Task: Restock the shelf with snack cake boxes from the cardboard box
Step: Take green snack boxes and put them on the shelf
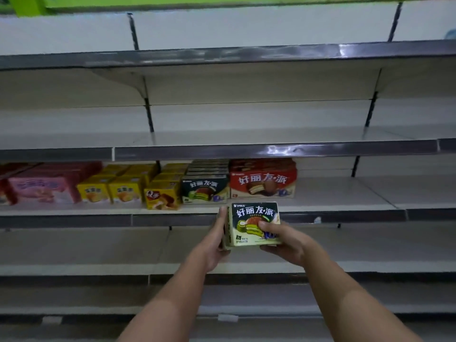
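grip: left hand (217, 239) and right hand (280, 239) both clamped on a green snack box (254, 222), maybe a second behind it | where: just in front of the shelf (345, 213) edge, not on it yet | progress: green row (206, 187) and red row (262, 180) already up, lots of bare shelf to the right, looks like plenty left | cardboard box out of view
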Demonstrator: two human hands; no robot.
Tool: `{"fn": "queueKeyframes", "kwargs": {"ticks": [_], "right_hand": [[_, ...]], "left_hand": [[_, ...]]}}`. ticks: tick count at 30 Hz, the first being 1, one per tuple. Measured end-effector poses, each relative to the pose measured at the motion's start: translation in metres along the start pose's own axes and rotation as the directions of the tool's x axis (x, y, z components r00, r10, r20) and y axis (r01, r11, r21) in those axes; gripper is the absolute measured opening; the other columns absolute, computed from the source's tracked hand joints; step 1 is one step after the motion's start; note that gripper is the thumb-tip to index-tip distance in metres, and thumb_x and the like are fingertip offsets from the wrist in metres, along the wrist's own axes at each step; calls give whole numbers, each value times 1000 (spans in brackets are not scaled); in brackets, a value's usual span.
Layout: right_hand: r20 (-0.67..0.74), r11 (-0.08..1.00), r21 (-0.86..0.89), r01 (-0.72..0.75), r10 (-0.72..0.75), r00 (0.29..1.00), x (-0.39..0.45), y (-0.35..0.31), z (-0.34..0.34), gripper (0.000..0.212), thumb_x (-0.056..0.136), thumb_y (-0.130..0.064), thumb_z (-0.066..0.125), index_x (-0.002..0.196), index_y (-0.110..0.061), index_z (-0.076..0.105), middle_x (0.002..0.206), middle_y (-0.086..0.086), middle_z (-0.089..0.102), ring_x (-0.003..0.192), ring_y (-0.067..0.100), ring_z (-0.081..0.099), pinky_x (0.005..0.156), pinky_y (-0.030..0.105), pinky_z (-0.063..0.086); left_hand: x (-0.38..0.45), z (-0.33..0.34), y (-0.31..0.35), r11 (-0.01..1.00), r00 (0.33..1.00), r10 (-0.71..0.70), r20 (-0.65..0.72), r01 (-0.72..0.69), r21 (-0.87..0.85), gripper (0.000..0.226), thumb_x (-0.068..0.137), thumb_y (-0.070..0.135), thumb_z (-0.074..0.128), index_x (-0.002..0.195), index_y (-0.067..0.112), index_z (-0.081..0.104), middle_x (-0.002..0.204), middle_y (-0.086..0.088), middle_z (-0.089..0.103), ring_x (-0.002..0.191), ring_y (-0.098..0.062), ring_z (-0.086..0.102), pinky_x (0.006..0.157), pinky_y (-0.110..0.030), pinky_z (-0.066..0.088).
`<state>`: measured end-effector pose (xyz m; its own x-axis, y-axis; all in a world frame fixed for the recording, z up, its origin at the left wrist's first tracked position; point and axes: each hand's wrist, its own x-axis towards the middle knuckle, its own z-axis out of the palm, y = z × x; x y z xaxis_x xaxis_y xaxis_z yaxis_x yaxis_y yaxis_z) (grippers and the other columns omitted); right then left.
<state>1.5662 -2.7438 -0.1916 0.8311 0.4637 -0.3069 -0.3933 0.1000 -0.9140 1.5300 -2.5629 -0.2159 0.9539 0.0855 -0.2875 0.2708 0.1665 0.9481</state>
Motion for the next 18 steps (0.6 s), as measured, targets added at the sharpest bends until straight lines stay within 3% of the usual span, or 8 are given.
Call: {"fn": "queueKeyframes", "kwargs": {"ticks": [3,9,13,16,18], "right_hand": [[-26,999,8,47,-46,999,20,-14,-21,25,87,-14,63,111,-11,56,93,8,69,87,20,62,86,34,47],[-95,998,11,61,-59,994,54,-36,-60,44,72,-20,69,112,-6,59,98,13,70,94,25,62,90,37,47],[-98,995,21,94,-91,991,60,-52,-98,36,72,-14,65,106,-3,60,89,14,73,89,28,65,86,36,50],[-60,996,-26,88,-90,994,58,-60,-131,48,69,-13,73,112,1,58,99,19,71,92,32,67,82,37,52],[-50,993,-98,62,-67,996,58,-64,-153,56,67,-13,78,116,3,57,103,21,70,92,31,68,79,36,53]], "left_hand": [[38,13,11,999,995,33,98,-36,26,119,40,95,56,139,31,46,131,0,62,129,-20,47,117,-48,20],[98,34,23,993,972,4,236,-32,116,135,29,78,79,144,26,30,133,-3,58,130,-21,46,118,-46,21],[126,66,37,980,940,-52,339,-17,198,125,43,68,83,145,18,30,131,-5,60,125,-20,51,116,-42,27],[143,94,40,951,929,-113,352,-1,308,133,42,70,81,151,25,19,145,-5,47,134,-24,42,117,-46,24],[156,113,39,946,932,-118,342,1,324,116,60,58,80,151,26,14,134,-2,56,124,-22,51,113,-41,31]]}}
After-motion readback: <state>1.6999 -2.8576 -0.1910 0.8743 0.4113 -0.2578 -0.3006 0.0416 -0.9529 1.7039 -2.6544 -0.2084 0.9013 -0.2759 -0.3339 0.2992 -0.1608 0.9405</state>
